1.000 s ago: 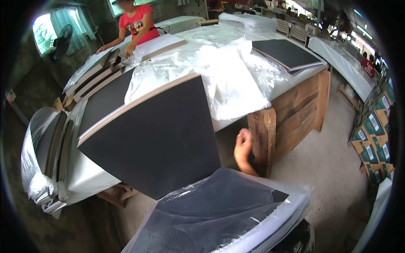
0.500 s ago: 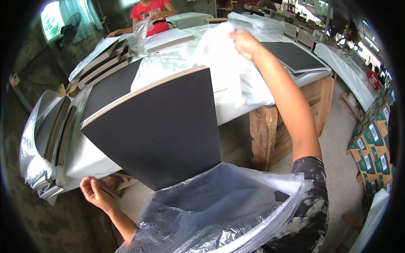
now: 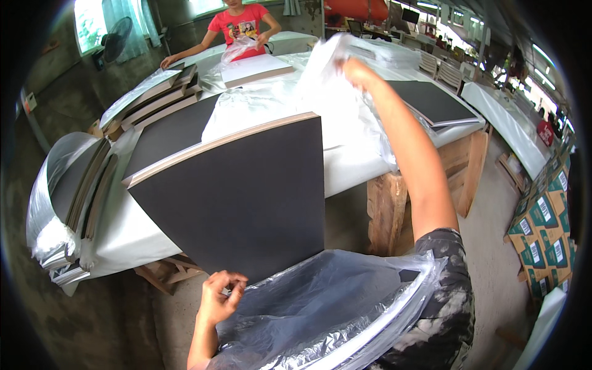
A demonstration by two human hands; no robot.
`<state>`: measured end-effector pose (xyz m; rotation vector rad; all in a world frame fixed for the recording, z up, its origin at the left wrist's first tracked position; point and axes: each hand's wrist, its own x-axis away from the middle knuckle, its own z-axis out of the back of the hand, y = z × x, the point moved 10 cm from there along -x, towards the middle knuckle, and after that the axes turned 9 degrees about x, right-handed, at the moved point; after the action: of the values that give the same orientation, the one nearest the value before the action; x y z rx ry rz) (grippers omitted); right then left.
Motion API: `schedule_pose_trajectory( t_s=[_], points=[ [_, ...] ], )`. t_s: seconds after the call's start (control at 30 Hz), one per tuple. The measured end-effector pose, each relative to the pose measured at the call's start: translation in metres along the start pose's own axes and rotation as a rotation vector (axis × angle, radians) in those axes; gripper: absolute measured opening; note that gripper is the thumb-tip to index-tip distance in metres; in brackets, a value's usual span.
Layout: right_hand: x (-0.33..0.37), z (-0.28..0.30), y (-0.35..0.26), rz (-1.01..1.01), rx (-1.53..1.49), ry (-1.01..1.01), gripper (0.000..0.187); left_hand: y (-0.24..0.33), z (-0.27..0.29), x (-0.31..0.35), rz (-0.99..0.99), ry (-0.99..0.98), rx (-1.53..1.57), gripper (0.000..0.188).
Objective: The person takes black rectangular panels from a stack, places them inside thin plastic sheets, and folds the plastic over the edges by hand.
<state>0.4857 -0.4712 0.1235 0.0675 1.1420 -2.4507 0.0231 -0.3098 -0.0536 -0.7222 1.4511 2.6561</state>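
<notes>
A tall black board [image 3: 234, 191] with a pale, layered top edge stands tilted in front of me. Its lower end is within the mouth of a clear plastic bag [image 3: 320, 302] that lies over my lap and against my right sleeve. My left hand [image 3: 223, 296] is beside the board's lower left corner at the bag's edge. Its fingers are curled toward the thumb, and whatever they pinch, if anything, cannot be made out. Stretched far over the table, my right hand [image 3: 359, 75] is closed on crumpled clear plastic sheeting [image 3: 330, 74].
Wrapped black boards [image 3: 77, 185] stand at the table's left end; stacked boards [image 3: 163, 92] lie behind. Another black board [image 3: 431, 102] lies right, above a wooden trestle [image 3: 387, 203]. Across the table [image 3: 348, 179] a person in red [image 3: 240, 28] handles plastic. Printed cartons [image 3: 542, 228] are stacked right.
My left hand has come right and inward to the board's lower corner and the bag's edge. My right hand has shifted slightly, still gripping the plastic. The person opposite appears lower in the view.
</notes>
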Motion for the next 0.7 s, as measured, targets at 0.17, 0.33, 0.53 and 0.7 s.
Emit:
schedule_pose_trajectory(
  t_s=[0.17,0.33,0.53,0.7],
  points=[
    [0.036,0.151,-0.134,1.237,-0.628,0.784,0.011,0.001,-0.021,-0.002,-0.035,-0.066,-0.014,0.006],
    [0.067,-0.001,-0.137,0.639,0.343,0.138,0.035,-0.010,-0.022,0.011,0.048,-0.065,0.001,0.006],
    [-0.027,-0.065,0.032,0.119,0.130,-0.416,0.039,0.004,-0.036,0.005,0.003,-0.180,0.009,0.006],
    [-0.023,0.074,-0.042,0.157,-0.798,0.334,0.036,0.000,-0.032,0.009,0.017,-0.138,0.016,0.007]
  ],
)
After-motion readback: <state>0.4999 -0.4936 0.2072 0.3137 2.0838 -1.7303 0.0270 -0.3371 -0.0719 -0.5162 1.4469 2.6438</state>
